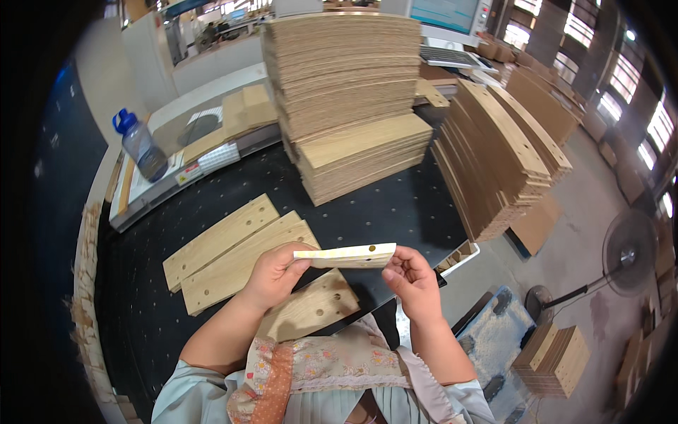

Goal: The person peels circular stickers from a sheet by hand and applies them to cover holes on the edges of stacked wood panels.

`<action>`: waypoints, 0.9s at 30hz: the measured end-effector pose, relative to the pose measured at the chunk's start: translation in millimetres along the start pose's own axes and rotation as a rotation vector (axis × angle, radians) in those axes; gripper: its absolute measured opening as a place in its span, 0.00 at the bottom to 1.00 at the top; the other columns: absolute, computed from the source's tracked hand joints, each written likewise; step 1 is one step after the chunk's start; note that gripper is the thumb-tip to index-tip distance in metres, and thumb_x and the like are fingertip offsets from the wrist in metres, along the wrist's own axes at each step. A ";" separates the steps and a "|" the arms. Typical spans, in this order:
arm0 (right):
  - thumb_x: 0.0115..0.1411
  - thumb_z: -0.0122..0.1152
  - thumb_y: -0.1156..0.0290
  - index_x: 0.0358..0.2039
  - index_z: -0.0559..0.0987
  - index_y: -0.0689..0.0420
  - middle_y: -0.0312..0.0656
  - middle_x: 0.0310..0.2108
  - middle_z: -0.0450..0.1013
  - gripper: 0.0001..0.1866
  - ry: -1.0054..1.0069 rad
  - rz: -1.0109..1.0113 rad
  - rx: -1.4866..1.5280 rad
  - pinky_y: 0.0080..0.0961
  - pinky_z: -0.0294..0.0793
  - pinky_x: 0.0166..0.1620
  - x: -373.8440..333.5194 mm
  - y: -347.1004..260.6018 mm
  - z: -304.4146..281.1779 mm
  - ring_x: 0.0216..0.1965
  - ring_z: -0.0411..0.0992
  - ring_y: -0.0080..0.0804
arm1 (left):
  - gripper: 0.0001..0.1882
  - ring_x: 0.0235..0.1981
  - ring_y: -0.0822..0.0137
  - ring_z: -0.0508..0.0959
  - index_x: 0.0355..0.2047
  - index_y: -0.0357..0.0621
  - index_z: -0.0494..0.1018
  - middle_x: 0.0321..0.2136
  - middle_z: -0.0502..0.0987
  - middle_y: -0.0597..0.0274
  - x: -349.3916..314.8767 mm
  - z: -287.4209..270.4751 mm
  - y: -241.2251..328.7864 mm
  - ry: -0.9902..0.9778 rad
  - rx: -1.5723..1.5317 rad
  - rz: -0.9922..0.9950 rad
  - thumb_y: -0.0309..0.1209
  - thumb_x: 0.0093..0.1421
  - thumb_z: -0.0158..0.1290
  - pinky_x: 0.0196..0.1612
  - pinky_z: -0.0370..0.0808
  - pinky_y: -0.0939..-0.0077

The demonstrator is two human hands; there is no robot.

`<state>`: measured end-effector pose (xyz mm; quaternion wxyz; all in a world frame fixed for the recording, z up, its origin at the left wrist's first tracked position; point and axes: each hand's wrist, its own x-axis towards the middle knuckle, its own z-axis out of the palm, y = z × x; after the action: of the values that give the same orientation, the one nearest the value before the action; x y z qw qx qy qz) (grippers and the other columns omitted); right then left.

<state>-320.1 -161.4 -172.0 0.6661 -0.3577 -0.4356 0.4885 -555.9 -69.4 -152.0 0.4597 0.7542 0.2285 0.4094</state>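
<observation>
A short pale wooden board (pixel 342 253) with a dark hole near its right end is held up in front of me, seen nearly edge-on. My left hand (pixel 277 274) is closed on its left end. The fingers of my right hand (pixel 414 280) pinch its right end. Below my hands, a drilled wooden board (pixel 311 305) lies on the black table (pixel 233 180), partly hidden by my left arm. To the left, wooden planks (pixel 220 239) with holes near their ends lie side by side, their edges touching or overlapping.
A tall stack of boards (pixel 346 78) stands at the back, with more planks (pixel 487 155) stacked to its right. A blue-capped water bottle (pixel 143 148) is at the far left. On the right are a standing fan (pixel 625 256) and a low board stack (pixel 554 359) near the floor.
</observation>
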 end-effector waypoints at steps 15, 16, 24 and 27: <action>0.52 0.55 0.87 0.42 0.72 0.61 0.41 0.41 0.71 0.16 -0.198 -0.049 -0.118 0.22 0.68 0.48 69.7 34.4 122.5 0.44 0.69 0.26 | 0.33 0.55 0.59 0.65 0.60 0.43 0.52 0.54 0.63 0.50 -57.2 -114.7 -36.1 0.392 -0.415 -0.220 0.19 0.54 0.49 0.55 0.62 0.67; 0.52 0.54 0.88 0.42 0.73 0.61 0.41 0.42 0.71 0.16 -0.225 -0.059 -0.122 0.21 0.68 0.48 77.7 39.5 125.2 0.45 0.69 0.25 | 0.37 0.54 0.63 0.65 0.62 0.40 0.44 0.53 0.64 0.50 -58.6 -126.7 -31.5 0.296 -0.675 -0.290 0.21 0.55 0.50 0.55 0.61 0.68; 0.54 0.53 0.87 0.43 0.74 0.59 0.37 0.45 0.68 0.16 -0.272 0.078 -0.260 0.18 0.69 0.44 138.7 85.3 155.2 0.46 0.67 0.22 | 0.38 0.52 0.69 0.68 0.62 0.41 0.43 0.50 0.66 0.52 -31.7 -137.9 -45.4 0.479 -0.463 -0.001 0.12 0.54 0.45 0.51 0.66 0.78; 0.55 0.52 0.86 0.46 0.72 0.60 0.38 0.43 0.70 0.17 -0.268 0.182 -0.111 0.19 0.70 0.43 163.6 102.2 164.2 0.43 0.69 0.22 | 0.34 0.52 0.69 0.68 0.60 0.40 0.50 0.51 0.66 0.53 -19.2 -153.9 -65.0 0.469 -0.371 -0.144 0.11 0.53 0.44 0.52 0.66 0.78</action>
<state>-483.9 31.7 -166.6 0.5344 -0.3637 -0.5128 0.5650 -692.0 25.4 -179.8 0.5520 0.5244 0.3024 0.5735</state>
